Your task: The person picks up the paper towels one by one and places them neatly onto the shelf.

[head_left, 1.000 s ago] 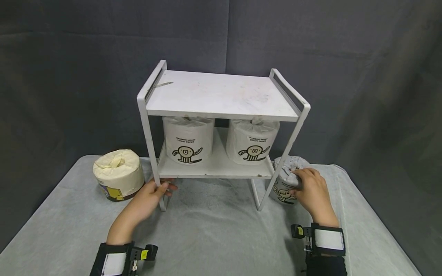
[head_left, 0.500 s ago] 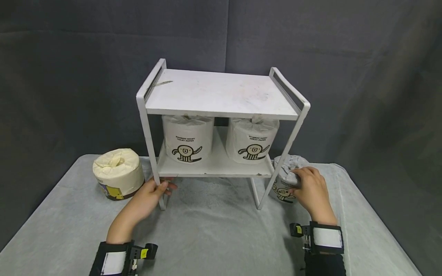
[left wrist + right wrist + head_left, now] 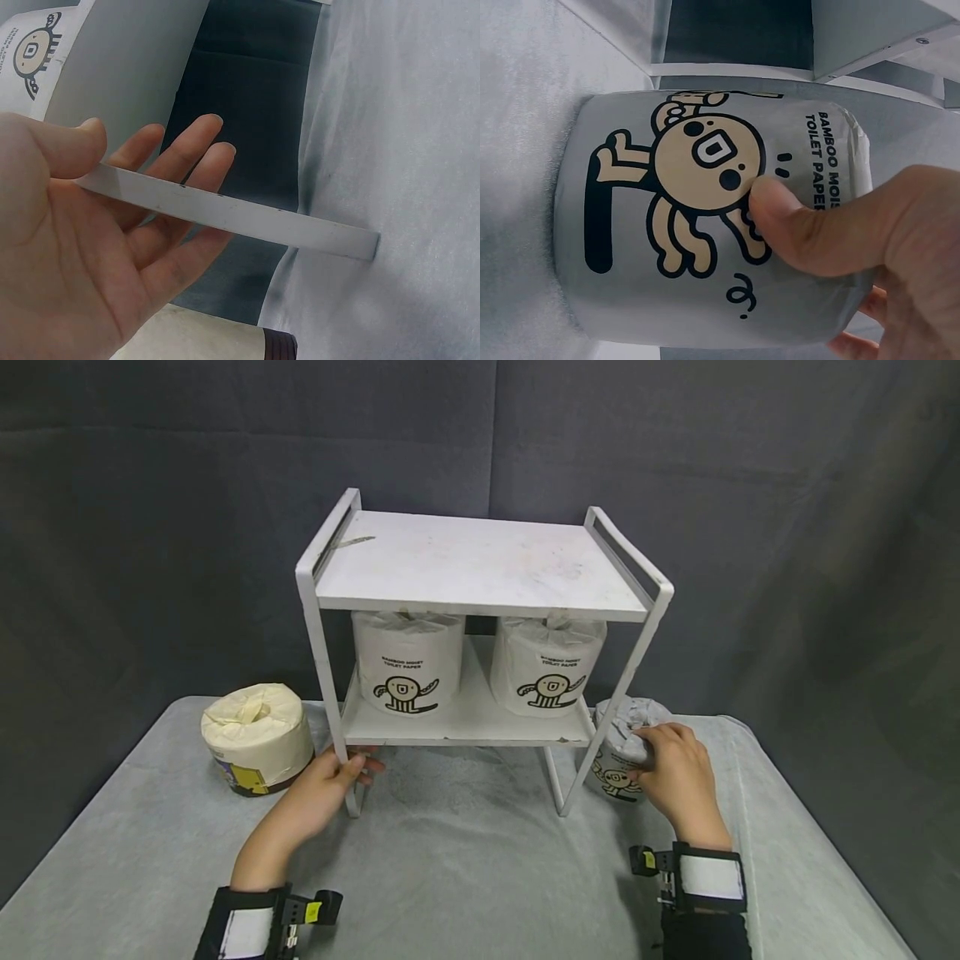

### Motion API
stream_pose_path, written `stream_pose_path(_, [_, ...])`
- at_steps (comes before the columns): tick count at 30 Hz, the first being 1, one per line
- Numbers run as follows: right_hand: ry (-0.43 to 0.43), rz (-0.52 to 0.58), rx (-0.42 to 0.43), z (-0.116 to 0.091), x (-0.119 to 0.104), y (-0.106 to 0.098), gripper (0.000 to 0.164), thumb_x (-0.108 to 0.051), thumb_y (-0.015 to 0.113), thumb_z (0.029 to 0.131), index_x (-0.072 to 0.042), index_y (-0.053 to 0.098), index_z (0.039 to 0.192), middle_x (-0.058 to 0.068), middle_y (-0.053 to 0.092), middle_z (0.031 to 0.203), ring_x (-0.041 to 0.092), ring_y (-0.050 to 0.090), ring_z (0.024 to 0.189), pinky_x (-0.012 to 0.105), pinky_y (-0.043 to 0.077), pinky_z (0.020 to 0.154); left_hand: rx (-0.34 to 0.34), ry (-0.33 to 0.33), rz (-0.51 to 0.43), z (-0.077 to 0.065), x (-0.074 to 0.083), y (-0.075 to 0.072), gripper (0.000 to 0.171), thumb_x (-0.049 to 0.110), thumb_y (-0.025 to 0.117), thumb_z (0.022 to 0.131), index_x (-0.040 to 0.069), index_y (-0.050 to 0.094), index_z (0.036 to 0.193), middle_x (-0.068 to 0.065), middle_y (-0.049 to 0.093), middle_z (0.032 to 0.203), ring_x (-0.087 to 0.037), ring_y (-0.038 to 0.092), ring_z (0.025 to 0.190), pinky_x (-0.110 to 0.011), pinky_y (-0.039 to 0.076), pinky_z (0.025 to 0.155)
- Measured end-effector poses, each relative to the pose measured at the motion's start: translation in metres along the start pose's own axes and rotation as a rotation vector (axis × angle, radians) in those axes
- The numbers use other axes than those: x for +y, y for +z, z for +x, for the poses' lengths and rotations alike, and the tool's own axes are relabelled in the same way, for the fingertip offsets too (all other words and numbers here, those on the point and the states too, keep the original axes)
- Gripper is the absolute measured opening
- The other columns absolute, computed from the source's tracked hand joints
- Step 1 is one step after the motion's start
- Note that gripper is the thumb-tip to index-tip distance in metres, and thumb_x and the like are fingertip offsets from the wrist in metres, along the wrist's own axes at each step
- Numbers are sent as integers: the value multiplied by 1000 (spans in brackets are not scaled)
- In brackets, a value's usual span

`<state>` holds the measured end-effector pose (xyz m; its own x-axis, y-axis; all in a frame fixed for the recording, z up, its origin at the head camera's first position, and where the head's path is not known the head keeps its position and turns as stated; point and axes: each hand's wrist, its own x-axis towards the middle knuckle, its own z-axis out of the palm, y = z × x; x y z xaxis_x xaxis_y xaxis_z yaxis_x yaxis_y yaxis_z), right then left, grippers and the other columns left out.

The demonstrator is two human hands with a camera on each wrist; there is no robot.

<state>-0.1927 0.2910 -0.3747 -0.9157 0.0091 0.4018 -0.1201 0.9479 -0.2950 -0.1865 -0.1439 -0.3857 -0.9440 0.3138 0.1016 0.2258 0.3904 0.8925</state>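
Note:
A white two-tier shelf rack (image 3: pixel 480 564) stands in the middle of the table. My left hand (image 3: pixel 324 785) is at its front left leg (image 3: pixel 225 210), the thumb on the near side and the fingers loosely bent behind the bar. To the right of the rack, a wrapped toilet roll (image 3: pixel 667 195) with a cartoon figure stands upright on the table. My right hand (image 3: pixel 678 772) grips this roll, thumb on its printed side and the other fingers mostly hidden past its top edge.
Two similar wrapped toilet rolls, a left one (image 3: pixel 408 664) and a right one (image 3: pixel 551 668), stand on the lower shelf. A cream-wrapped roll (image 3: pixel 258 739) sits left of the rack, close to my left wrist. A dark curtain (image 3: pixel 750 527) hangs behind the grey-covered table (image 3: pixel 480 877).

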Motion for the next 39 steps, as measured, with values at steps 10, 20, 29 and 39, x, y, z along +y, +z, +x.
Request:
stream_pose_path(10, [-7,13,15,-1,2,1,51,5,83,69,9,64,116,28,61,118,46,43,122,63,29,103,3,2,7,1,-1,0,32,8,37,108,-11,49,131,-22,64,117,-32,60,102,-53,46,91])
stream_pose_path(20, [7,17,51,-1,3,-1,54,1,84,71,11,62,119,30,60,117,46,43,121,62,32,100,0,-2,7,0,1,1,35,10,36,108,-12,48,133,-22,63,118,-33,60,104,-53,46,92])
stream_pose_path(29, [15,37,121,0,-1,-6,54,-2,84,72,10,62,120,30,60,117,46,45,119,62,33,98,1,-4,10,0,-1,0,35,11,36,108,-11,49,133,-22,63,119,-34,60,105,-54,46,93])
stream_pose_path(39, [-4,44,191,0,-8,-18,53,-1,82,72,10,61,119,29,61,113,47,45,116,63,34,96,0,-5,7,1,-1,0,35,11,36,108,-11,48,133,-22,63,118,-33,60,104,-52,46,92])
